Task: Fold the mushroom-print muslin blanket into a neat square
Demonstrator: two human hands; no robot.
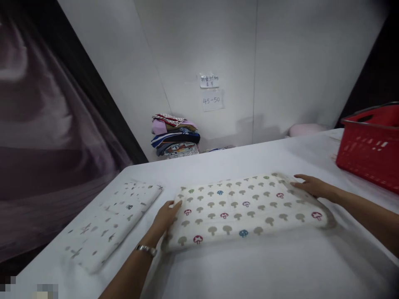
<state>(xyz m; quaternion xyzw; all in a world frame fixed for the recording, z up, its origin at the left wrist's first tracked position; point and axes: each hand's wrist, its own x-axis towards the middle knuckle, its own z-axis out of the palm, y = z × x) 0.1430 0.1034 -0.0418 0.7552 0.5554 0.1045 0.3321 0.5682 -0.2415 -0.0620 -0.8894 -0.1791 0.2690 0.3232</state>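
Note:
A flat white pillow with a mushroom print [240,209] lies across the white table [249,270] in front of me. My left hand [165,218] rests at its left end, fingers curled around the edge; a metal watch sits on that wrist. My right hand [308,186] lies flat on the pillow's far right end, fingers stretched out. To the left, a second flat white pillow with a small dark print [109,224] rests untouched on the table.
A red plastic basket [370,149] stands at the table's right edge. A stack of folded colourful fabrics [174,135] sits against the white wall beyond the table, below two paper notes [211,91]. A pink cushion [304,129] lies at the back right. A dark curtain hangs at left.

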